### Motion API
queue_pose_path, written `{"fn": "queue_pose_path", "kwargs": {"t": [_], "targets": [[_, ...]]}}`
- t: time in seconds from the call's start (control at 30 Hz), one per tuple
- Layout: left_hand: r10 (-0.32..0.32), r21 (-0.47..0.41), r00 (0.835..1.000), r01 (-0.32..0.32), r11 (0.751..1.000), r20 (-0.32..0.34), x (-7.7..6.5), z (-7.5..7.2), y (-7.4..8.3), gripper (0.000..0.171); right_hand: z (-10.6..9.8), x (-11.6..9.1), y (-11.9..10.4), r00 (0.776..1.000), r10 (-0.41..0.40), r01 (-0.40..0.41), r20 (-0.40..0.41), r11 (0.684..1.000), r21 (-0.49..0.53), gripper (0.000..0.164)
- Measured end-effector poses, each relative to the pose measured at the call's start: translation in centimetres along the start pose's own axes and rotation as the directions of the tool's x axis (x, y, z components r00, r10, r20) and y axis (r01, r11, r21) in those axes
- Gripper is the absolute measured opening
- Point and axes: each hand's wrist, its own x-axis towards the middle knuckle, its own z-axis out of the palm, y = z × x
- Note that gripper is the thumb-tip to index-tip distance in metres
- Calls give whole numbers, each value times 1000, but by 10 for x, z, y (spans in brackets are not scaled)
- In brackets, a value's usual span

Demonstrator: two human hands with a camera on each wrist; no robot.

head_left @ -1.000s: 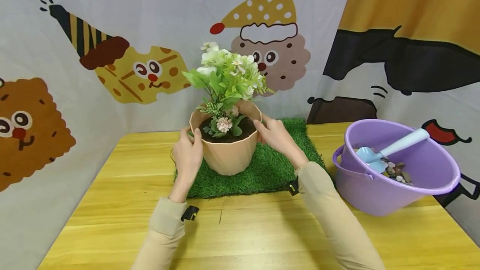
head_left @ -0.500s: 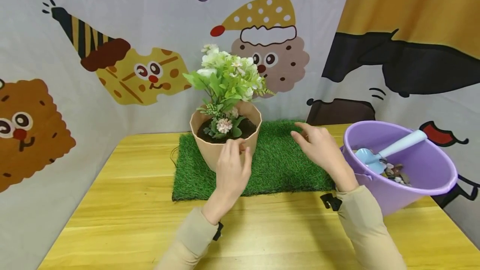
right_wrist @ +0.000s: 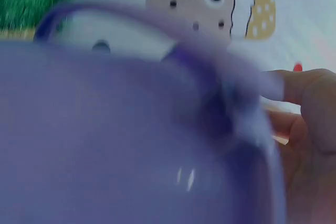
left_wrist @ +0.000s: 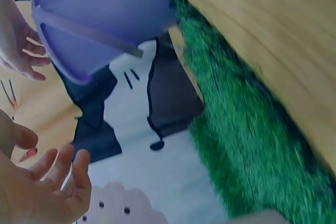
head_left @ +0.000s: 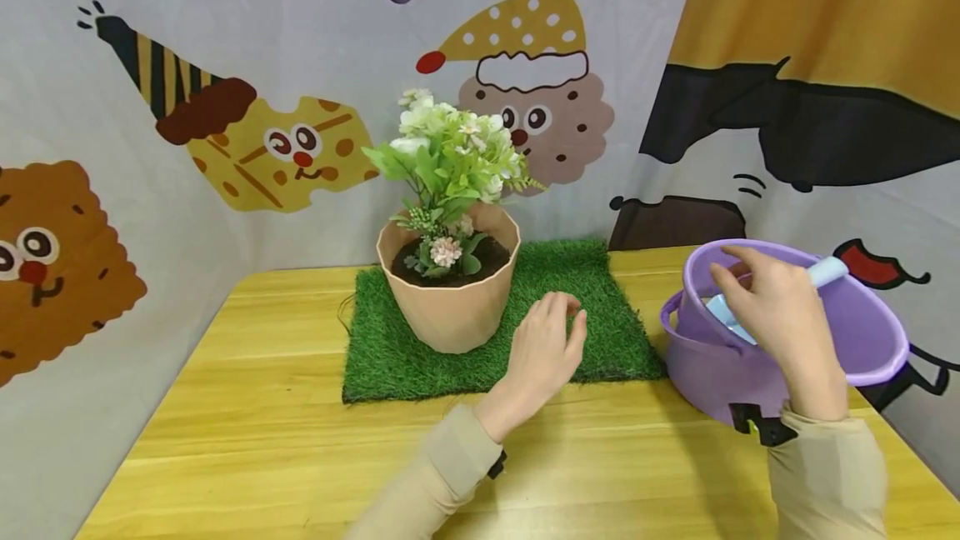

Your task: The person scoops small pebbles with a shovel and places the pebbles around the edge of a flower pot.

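Observation:
My right hand [head_left: 780, 315] hovers over the mouth of a purple bucket [head_left: 720, 377], fingers loosely bent and holding nothing. Beneath it lies a light blue trowel [head_left: 828, 272], its blade partly hidden by the hand. In the right wrist view the fingers [right_wrist: 294, 90] show beside the bucket's rim. My left hand [head_left: 543, 348] is in the air over the front of a green turf mat [head_left: 615, 340], relaxed and holding nothing. To its left a peach flowerpot [head_left: 450, 315] stands on the mat, with soil and a plant with white and pink flowers [head_left: 457, 157].
The wooden table [head_left: 247, 423] reaches up to a cartoon-printed cloth backdrop [head_left: 315, 15] behind. The bucket's handle [head_left: 693, 340] hangs down on its left side, close to the mat's right edge.
Both hands have let go of the flowerpot and moved right. The right hand is now over the bucket; the left has crossed in front of the pot to its right side.

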Motion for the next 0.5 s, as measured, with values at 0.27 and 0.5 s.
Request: {"fn": "queue_pose_path", "kwargs": {"t": [0.27, 0.5], "targets": [[48, 54, 993, -54, 997, 112, 13, 19, 23, 25, -26, -9, 35, 959, 279, -282, -38, 950, -132, 51], [70, 107, 981, -90, 990, 182, 27, 36, 50, 30, -35, -15, 76, 928, 365, -372, -80, 922, -109, 47]]}}
